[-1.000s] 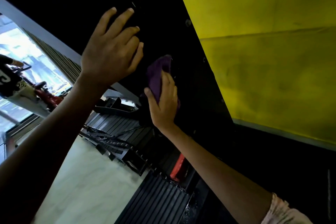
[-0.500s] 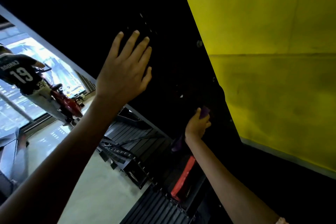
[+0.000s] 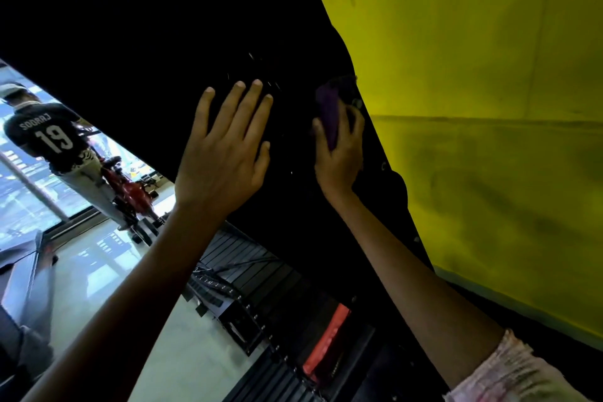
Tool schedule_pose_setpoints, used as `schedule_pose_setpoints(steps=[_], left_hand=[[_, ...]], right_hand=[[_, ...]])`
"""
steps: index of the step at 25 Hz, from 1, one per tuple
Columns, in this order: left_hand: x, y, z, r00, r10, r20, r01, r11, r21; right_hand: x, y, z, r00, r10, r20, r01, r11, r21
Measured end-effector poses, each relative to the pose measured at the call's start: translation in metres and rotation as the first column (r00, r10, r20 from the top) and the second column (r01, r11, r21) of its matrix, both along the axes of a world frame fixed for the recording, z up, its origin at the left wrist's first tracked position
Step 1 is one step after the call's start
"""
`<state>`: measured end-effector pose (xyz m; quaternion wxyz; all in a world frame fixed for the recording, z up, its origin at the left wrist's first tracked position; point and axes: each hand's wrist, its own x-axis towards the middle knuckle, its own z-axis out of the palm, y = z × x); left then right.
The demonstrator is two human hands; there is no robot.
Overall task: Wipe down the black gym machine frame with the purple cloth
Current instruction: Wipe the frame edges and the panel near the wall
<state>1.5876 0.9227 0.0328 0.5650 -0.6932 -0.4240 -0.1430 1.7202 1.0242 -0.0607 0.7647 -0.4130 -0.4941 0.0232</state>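
The black gym machine frame point(image 3: 182, 29) fills the upper left and middle of the head view as a broad dark panel. My left hand point(image 3: 225, 147) lies flat against it with fingers spread and holds nothing. To its right, my right hand point(image 3: 339, 147) presses the purple cloth point(image 3: 331, 108) against the panel's right edge, close to the yellow wall. Part of the cloth is hidden under my fingers.
A yellow wall point(image 3: 489, 108) runs along the right. Below lie black slatted machine parts point(image 3: 254, 258) and a red piece point(image 3: 329, 339) on a pale floor point(image 3: 182, 336). At far left a person in a numbered jersey point(image 3: 49, 137) stands by a red exercise bike point(image 3: 130, 196).
My right hand with the cloth has slid down the frame and come back up, further right along its edge. My left hand has stayed flat on the panel.
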Motion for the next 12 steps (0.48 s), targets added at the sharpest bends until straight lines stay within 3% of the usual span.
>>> schedule_pose_setpoints(steps=[2, 4, 5, 7, 9, 12], left_hand=[[-0.001, 0.000, 0.001, 1.000, 0.004, -0.009, -0.004, 1.000, 0.009], [0.000, -0.002, 0.001, 1.000, -0.017, -0.007, 0.017, 1.000, 0.016], [0.001, -0.002, 0.000, 1.000, -0.030, -0.008, 0.030, 0.999, 0.012], [0.001, -0.002, 0.000, 0.999, -0.037, -0.006, 0.037, 0.999, 0.008], [0.001, -0.002, -0.001, 1.000, -0.026, 0.008, 0.025, 1.000, 0.005], [0.002, -0.002, -0.002, 1.000, -0.012, 0.010, 0.012, 1.000, -0.020]], right_hand=[[0.002, 0.006, 0.030, 0.968, 0.049, -0.244, -0.095, 0.979, -0.179], [-0.002, 0.003, 0.064, 0.937, 0.072, -0.342, -0.170, 0.949, -0.264], [-0.005, 0.000, 0.077, 0.955, 0.070, -0.288, -0.136, 0.967, -0.215], [-0.010, -0.006, 0.087, 0.999, 0.032, -0.030, -0.031, 0.999, 0.019], [-0.001, 0.005, 0.088, 0.988, -0.043, 0.148, 0.018, 0.986, 0.166], [0.020, 0.032, 0.072, 0.999, -0.044, 0.011, 0.044, 0.999, 0.018]])
